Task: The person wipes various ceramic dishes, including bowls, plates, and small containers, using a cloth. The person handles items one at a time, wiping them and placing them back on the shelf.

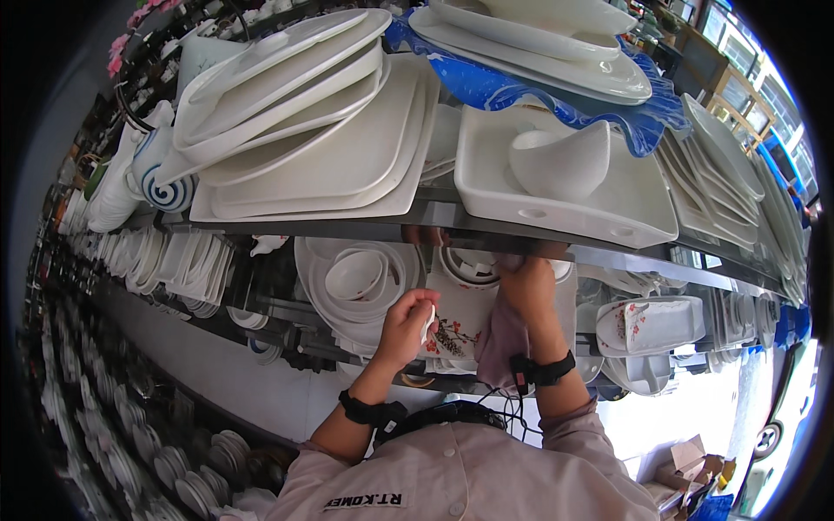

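My left hand [404,330] is closed, its fingers curled around a small white piece whose kind I cannot make out. It is just left of a white square plate [456,340] printed with red flowers. My right hand [528,286] grips a mauve cloth [502,339], which hangs down in front of the plate. Its fingertips reach up beside the dark shelf edge [486,247], partly hidden there. Behind the hands, a bowl with a patterned rim [469,269] sits under the upper shelf. To the left, a small bowl [356,276] rests on stacked round white dishes [317,300].
Overhead, the upper shelf carries stacked white platters [347,165], a deep rectangular white dish [486,191] and a wavy blue dish [521,91]. A flowered rectangular dish [665,326] stands at the right. More crockery [204,478] fills the lower left; cardboard boxes [686,464] lie at lower right.
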